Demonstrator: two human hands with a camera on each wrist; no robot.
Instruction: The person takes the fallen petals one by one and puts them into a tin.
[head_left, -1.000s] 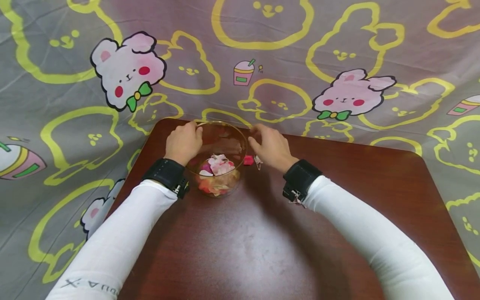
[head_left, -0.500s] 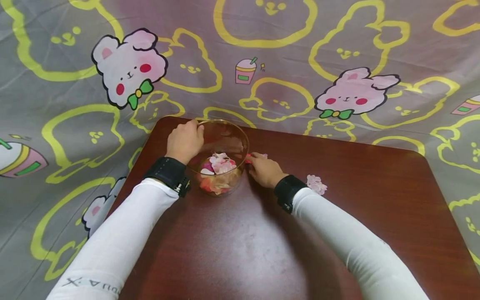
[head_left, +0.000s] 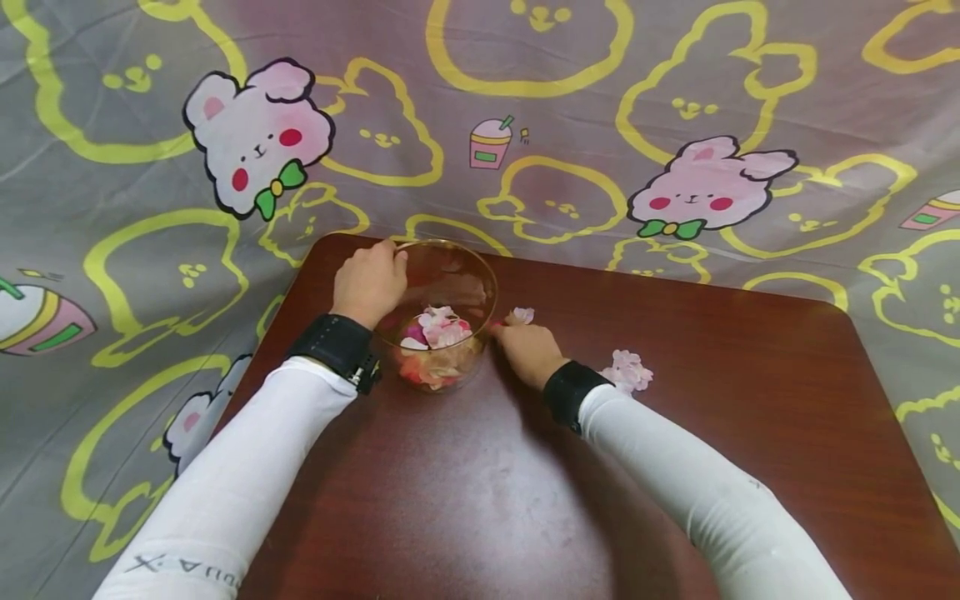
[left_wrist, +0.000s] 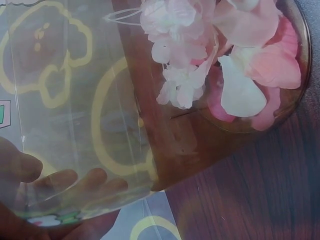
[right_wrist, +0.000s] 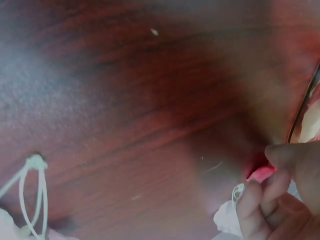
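Observation:
A clear glass bowl (head_left: 480, 287) with pink, white and orange petals (head_left: 437, 332) stands at the far left of a dark wooden table (head_left: 525, 500). My left hand (head_left: 367, 283) grips the bowl's left wall; its fingers (left_wrist: 65, 182) show through the glass (left_wrist: 100, 100), beside the petals (left_wrist: 240, 65). My right hand (head_left: 528, 346) rests on the table just right of the bowl. Its fingertips (right_wrist: 277, 195) pinch a red petal (right_wrist: 260, 173) next to the bowl's rim (right_wrist: 304, 107). A whitish petal (head_left: 520, 316) lies just beyond that hand, and a white petal (right_wrist: 227, 217) shows under the fingers.
A small pink flower cluster (head_left: 628, 371) lies on the table right of my right wrist. A grey cloth (head_left: 562, 125) printed with yellow outlines and pink bunnies hangs behind and around the table. Bare tabletop stretches toward me and to the right.
My right hand dropped from beside the bowl's rim to the table and closed on the red petal. The pink flower cluster came into view. The left hand and bowl stayed put.

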